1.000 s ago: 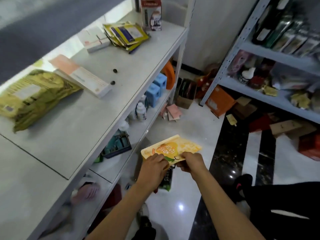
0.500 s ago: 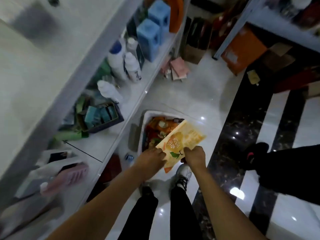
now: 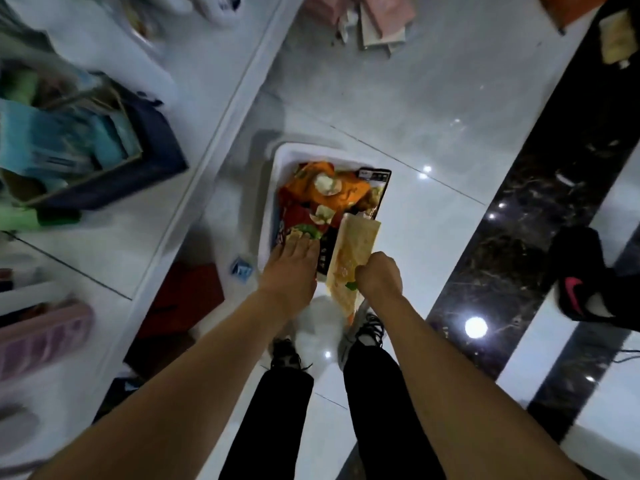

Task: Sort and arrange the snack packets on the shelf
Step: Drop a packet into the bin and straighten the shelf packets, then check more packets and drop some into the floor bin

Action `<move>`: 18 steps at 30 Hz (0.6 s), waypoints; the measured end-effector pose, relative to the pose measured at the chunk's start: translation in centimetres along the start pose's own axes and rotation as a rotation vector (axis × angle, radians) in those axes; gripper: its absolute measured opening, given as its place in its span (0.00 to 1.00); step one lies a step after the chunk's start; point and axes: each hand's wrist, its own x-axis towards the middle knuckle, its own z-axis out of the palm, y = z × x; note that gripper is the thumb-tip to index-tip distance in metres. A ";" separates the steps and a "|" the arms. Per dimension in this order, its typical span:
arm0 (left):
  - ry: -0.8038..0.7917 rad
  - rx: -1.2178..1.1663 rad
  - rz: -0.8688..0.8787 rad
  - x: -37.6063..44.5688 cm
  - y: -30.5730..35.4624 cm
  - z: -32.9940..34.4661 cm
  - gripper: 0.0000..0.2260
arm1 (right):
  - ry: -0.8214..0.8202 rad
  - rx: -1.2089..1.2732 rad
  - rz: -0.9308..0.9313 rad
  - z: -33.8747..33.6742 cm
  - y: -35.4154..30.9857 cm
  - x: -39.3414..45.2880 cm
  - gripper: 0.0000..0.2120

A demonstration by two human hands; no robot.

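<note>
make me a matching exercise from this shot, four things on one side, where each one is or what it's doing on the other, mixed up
Things:
1. left hand
2. right hand
3. white bin
4. black shoe with pink logo

Place or state:
A. on the floor, full of snack packets
B. grips the yellow packet
C. on the dark floor strip at the right
D. fingers reach onto the packets in the bin

Pairs: 1-D, 2-B, 3-A, 4-C

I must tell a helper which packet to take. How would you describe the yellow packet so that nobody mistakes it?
Find the white bin on the floor beside the shelf. At its right side, the right hand grips a pale yellow packet. The packets in the bin are orange, red and black.
</note>
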 end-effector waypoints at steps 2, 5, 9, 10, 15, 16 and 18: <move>0.000 -0.017 -0.015 1.6 -0.3 1.2 0.30 | 0.002 -0.053 -0.025 1.3 -0.1 2.7 0.07; 0.004 -0.037 -0.017 3.2 -0.6 2.5 0.30 | -0.017 -0.141 -0.076 2.7 -0.3 5.7 0.10; -0.008 -0.026 -0.016 4.1 -0.7 3.2 0.30 | -0.028 -0.117 -0.082 3.7 -0.1 7.4 0.13; -0.008 -0.015 -0.013 4.1 -0.5 3.1 0.30 | -0.016 -0.103 -0.081 3.7 0.1 7.3 0.12; 0.025 -0.022 -0.011 3.1 1.2 1.0 0.29 | 0.019 -0.111 -0.115 2.2 1.3 4.3 0.20; 0.025 -0.018 -0.005 2.7 1.7 0.3 0.29 | 0.035 -0.158 -0.139 1.6 1.4 3.2 0.20; 0.013 -0.004 -0.002 1.2 2.9 -1.7 0.30 | 0.072 -0.236 -0.192 -0.2 1.4 0.5 0.18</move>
